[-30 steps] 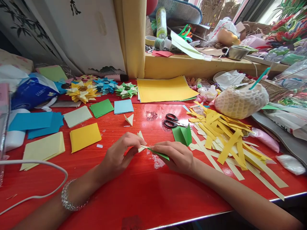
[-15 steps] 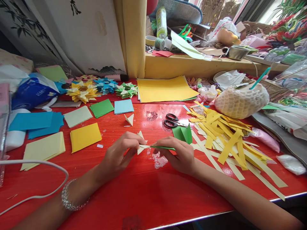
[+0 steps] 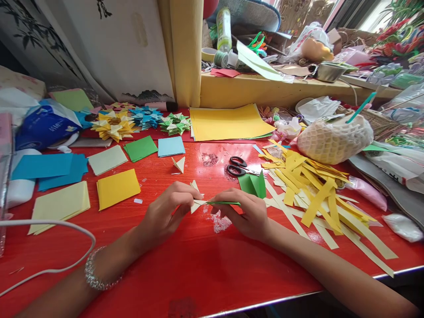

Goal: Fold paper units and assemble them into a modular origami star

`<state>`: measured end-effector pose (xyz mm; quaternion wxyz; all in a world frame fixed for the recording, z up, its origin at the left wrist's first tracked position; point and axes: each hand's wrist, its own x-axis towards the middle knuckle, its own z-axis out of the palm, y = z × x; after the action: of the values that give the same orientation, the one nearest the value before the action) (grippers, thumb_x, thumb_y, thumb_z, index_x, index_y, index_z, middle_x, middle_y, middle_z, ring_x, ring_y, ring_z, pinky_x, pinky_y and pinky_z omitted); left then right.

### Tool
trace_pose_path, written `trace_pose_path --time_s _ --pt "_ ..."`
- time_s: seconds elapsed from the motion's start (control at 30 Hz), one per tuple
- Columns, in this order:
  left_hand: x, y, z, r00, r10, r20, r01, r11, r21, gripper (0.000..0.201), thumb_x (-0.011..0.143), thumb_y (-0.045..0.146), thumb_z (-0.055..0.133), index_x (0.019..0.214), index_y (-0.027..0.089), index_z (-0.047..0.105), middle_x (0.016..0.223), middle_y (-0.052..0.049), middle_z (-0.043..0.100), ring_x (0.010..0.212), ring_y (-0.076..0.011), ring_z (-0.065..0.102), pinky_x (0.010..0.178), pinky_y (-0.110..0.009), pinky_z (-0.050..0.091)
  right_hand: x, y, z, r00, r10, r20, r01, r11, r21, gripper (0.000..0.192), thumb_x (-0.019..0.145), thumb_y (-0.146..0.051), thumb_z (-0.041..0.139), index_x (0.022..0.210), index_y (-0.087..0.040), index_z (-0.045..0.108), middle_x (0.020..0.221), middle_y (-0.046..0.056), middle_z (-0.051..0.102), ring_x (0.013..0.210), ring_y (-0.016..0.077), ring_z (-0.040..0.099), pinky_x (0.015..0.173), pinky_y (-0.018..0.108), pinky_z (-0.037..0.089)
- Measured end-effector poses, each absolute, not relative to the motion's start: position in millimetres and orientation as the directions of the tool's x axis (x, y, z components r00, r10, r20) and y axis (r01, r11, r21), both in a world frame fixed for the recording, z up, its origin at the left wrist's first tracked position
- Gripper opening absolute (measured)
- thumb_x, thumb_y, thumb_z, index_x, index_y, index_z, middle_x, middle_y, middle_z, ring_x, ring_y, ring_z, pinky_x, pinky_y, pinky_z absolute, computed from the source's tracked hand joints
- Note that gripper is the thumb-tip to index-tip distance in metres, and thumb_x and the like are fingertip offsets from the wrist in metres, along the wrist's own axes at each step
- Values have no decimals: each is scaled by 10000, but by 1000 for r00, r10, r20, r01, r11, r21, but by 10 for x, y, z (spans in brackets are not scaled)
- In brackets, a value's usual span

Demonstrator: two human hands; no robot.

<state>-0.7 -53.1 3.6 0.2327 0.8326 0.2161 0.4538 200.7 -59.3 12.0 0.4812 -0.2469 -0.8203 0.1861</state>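
L hand (image 3: 169, 207) pinches the cream paper (image 3: 196, 206), R hand (image 3: 245, 213) grips the green paper (image 3: 228, 203), both btwn the hands over the table (image 3: 185, 274), ends meeting; can't tell if interlocked. Pushing too hard w/ R could buckle the thin green paper, & a loose L pinch might let the cream paper twist off-line.

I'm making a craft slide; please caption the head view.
Left hand pinching folded cream paper, right hand holding green paper, over a red table.
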Motion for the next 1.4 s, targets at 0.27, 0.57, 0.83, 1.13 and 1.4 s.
trace_pose_path --time_s 0.27,0.57,0.83,1.13,1.4 --pt "-3 -532 39 498 570 653 141 -797 588 233 815 11 422 946 201 447 953 -72 558 888 -176 542 727 -349 472 1996 -595 127 -413 595 689 236 801 -550 125 821 -97 483 908 -141 561 667 27 624 544 86 588 509 184 490" --pt "7 -542 72 513 558 653 164 -810 563 251 805 -17 421 945 189 450 941 -75 569 890 -168 539 722 -337 474 1994 -590 154 -411 738 535 153 634 -758 94 823 -130 488 844 -121 579 631 25 620 499 74 571 475 180 487" --pt "14 -528 96 527 527 667 149 -830 538 231 811 13 441 947 196 481 921 -79 596 874 -176 542 709 -338 485 1986 -575 167 -424 876 231 30 268 -963 189 812 -267 525 724 -107 573 565 26 601 444 84 547 421 205 461" --pt "20 -535 92 518 543 661 139 -816 561 211 830 38 418 951 199 481 924 -82 596 872 -178 548 708 -343 485 1996 -567 164 -423 851 312 74 376 -924 170 815 -251 516 733 -113 575 550 14 585 442 86 556 419 198 464" --pt "16 -547 83 508 578 638 118 -781 613 181 851 83 410 969 203 476 943 -82 607 880 -180 569 713 -344 490 1999 -592 167 -409 736 539 117 628 -769 52 784 -120 546 806 -120 593 617 7 602 455 65 575 446 163 480"
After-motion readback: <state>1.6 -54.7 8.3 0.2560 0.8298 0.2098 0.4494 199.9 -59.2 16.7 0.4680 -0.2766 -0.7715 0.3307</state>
